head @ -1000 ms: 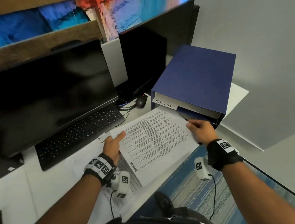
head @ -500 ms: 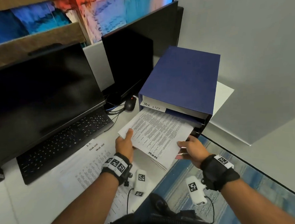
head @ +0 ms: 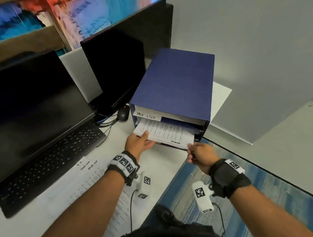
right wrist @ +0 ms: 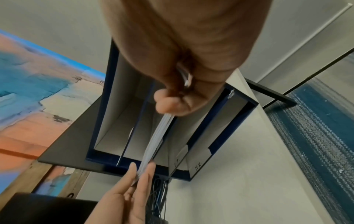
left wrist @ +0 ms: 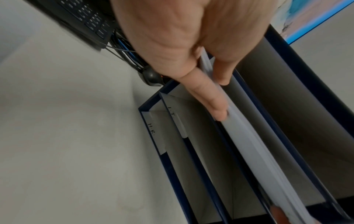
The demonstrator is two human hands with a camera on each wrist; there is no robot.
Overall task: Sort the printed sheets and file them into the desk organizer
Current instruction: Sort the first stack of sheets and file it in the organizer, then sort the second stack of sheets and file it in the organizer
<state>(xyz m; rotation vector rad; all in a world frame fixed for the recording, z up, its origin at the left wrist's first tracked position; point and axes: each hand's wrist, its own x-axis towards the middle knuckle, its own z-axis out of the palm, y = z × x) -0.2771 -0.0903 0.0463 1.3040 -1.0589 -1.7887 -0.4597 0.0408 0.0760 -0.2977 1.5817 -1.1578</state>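
Observation:
A blue desk organizer (head: 174, 85) lies on the white desk, its slots facing me. The top slot bears a "TASK LIST" label (head: 146, 116). A stack of printed sheets (head: 168, 133) is partly pushed into the slot just below that label. My left hand (head: 145, 137) holds the stack's near left corner, thumb on top and fingers under. My right hand (head: 189, 150) pinches the near right corner. In the left wrist view, the left hand (left wrist: 222, 98) clamps the stack's edge (left wrist: 252, 144) above slots labelled "I.T." and "H.R.". In the right wrist view, the right hand (right wrist: 172, 109) pinches the stack (right wrist: 155, 142).
More printed sheets (head: 86, 177) lie on the desk below my left forearm. A black keyboard (head: 51, 158) and monitor (head: 35, 105) stand at the left, with a second monitor (head: 114, 70) and a mouse (head: 122, 114) behind. The desk edge runs just right of the organizer, above blue carpet (head: 263, 194).
The stack has slid from lying in front of the organizer to well inside its slot. Both hands moved forward with it, still holding its near corners.

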